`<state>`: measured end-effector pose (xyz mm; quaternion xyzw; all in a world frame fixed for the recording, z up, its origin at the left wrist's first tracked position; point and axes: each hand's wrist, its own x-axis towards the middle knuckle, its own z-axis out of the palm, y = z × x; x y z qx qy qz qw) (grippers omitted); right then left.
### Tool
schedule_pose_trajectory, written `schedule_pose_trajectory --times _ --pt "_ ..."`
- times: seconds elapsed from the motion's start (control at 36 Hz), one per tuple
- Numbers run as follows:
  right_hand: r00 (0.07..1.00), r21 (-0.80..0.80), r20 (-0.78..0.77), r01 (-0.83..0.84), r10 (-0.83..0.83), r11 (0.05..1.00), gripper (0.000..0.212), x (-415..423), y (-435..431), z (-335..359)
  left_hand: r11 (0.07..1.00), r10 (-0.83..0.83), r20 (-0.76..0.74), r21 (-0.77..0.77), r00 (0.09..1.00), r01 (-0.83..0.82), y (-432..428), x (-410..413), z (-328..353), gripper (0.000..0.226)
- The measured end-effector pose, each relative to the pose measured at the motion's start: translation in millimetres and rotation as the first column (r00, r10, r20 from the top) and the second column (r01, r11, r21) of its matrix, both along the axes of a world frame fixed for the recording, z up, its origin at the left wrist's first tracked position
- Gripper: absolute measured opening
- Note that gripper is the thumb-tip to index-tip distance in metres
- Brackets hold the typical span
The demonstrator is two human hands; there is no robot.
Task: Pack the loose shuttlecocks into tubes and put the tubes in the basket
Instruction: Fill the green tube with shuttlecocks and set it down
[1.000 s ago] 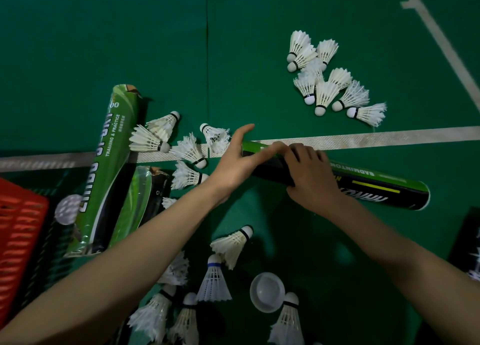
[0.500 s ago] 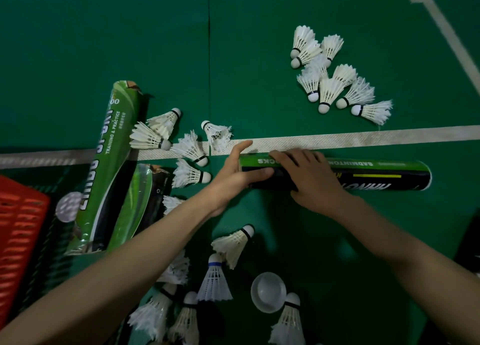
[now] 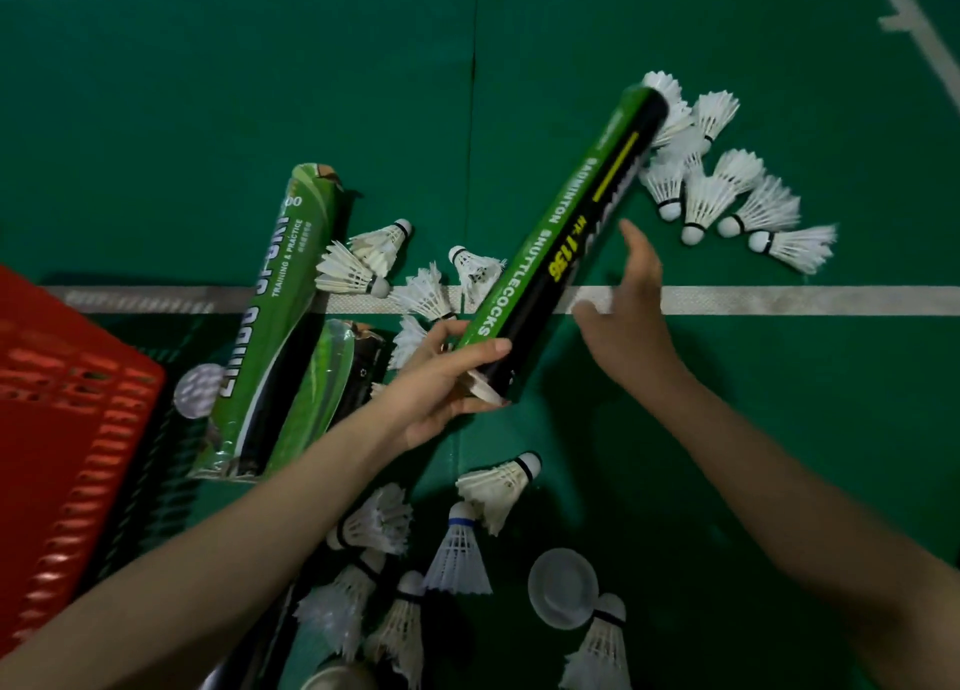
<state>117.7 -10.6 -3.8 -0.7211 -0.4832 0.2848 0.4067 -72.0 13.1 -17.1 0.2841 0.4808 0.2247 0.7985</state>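
I see the green court floor [image 3: 675, 40], a smooth mat with a woven white line [image 3: 779, 300] running across it. At the left edge sits the red basket [image 3: 62, 429], hard plastic with slotted walls. Beside it lies a long green tube [image 3: 270, 326], glossy, its wrapper crinkled at the near end.

My left hand [image 3: 441, 377] reaches forward with the forearm stretched out, thumb over the top and fingers curled under, clamped on the near end of the held tube [image 3: 561, 242]. That tube is a stiff cylinder, black and green with yellow print, slanting up and away to the right, its far end over a cluster of shuttlecocks [image 3: 727, 185]. My right hand [image 3: 628, 320] hangs just beside the tube's middle, fingers spread and loose, gripping nothing.

More loose shuttlecocks [image 3: 415, 294], white and feathery with rounded cork tips, lie between the two tubes, and others [image 3: 457, 554] lie near my forearms. A round translucent cap [image 3: 563, 588] rests among them.
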Motion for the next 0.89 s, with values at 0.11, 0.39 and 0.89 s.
schedule_pose_trajectory --times 0.11,0.39,0.89 --pt "0.633 -0.362 -0.717 0.021 -0.293 0.932 0.09 -12 13 8 0.97 0.111 -0.115 0.231 0.987 -0.082 -15 0 5 0.054" --pt "0.269 -0.357 -0.903 -0.035 -0.335 0.934 0.01 -33 20 20 0.906 0.405 0.063 0.106 0.912 -0.41 -19 14 24 0.049" --pt "0.345 -0.328 -0.867 0.145 -0.359 0.933 0.077 -75 43 38 0.697 0.71 0.009 -0.156 0.704 -0.7 14 25 42 0.018"
